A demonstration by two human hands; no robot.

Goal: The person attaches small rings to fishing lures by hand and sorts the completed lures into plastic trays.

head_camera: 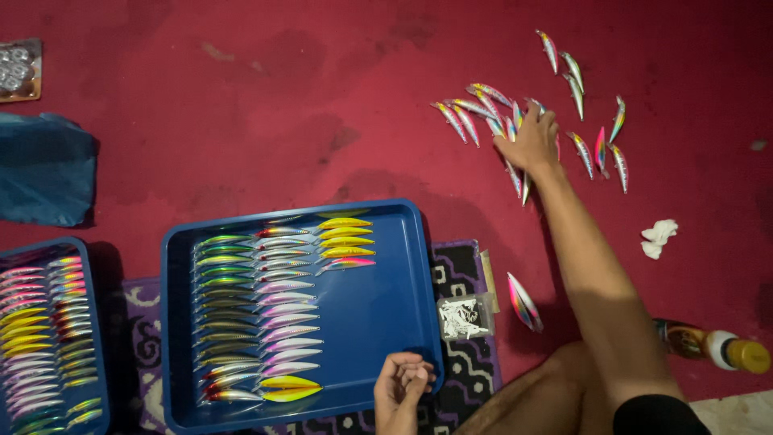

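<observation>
My right hand (pixel 531 138) reaches far out over the red carpet and presses down on a scatter of loose fishing lures (pixel 483 109), fingers spread on them; whether it grips one I cannot tell. More loose lures (pixel 600 149) lie just to its right. My left hand (pixel 400 385) rests at the near edge of a blue tray (pixel 386 314), fingers curled loosely with nothing seen in them. In the tray, rows of colourful lures (pixel 258 310) lie side by side: green, silver, pink and yellow.
A second blue tray (pixel 88 322) of lures sits at the left. A single lure (pixel 524 302) and a small clear box of white bits (pixel 465 316) lie right of the main tray. A bottle (pixel 713 345), crumpled tissue (pixel 659 237), blue bag (pixel 44 167), and my knee (pixel 547 395) are nearby.
</observation>
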